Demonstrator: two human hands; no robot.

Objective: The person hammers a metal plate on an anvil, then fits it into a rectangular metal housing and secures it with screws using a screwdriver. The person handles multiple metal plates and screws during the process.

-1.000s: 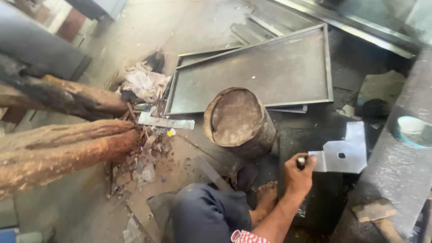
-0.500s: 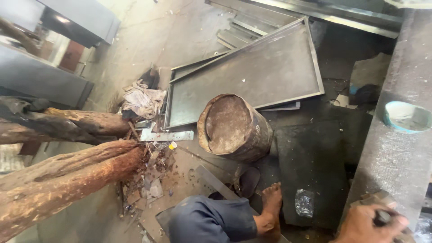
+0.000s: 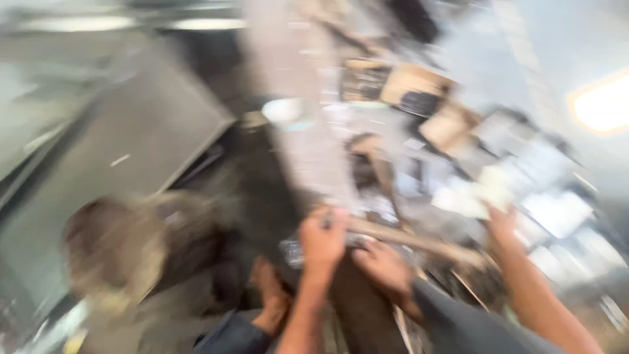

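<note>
Curled, by the look of it, at the near end of a long pale bar [image 3: 406, 239]: left hand [image 3: 322, 239], raised at lower centre. Too smeared by motion to tell whether clamped on that bar or only laid against it. Further right, right hand [image 3: 501, 223] stretched toward a heap of pale scraps [image 3: 478, 193]; cannot tell whether spread or pinching.

Lying slantwise between both hands, just above a trousered leg [image 3: 458, 321]. Straight, slim, tan to grey; wood or metal, impossible to say.

Likely stiff and none too heavy, judging by that thin straight line. Probably rough rather than slippery. Best taken near the middle for balance, or at both ends with two hands.

Below the left hand, a bare foot [image 3: 268, 295]. Out to the left, a rusty round drum [image 3: 111, 249], and beyond it a flat grey metal tray [image 3: 131, 137]. Higher up, a pale bowl [image 3: 282, 110] on a grey ledge [image 3: 308, 157].
</note>
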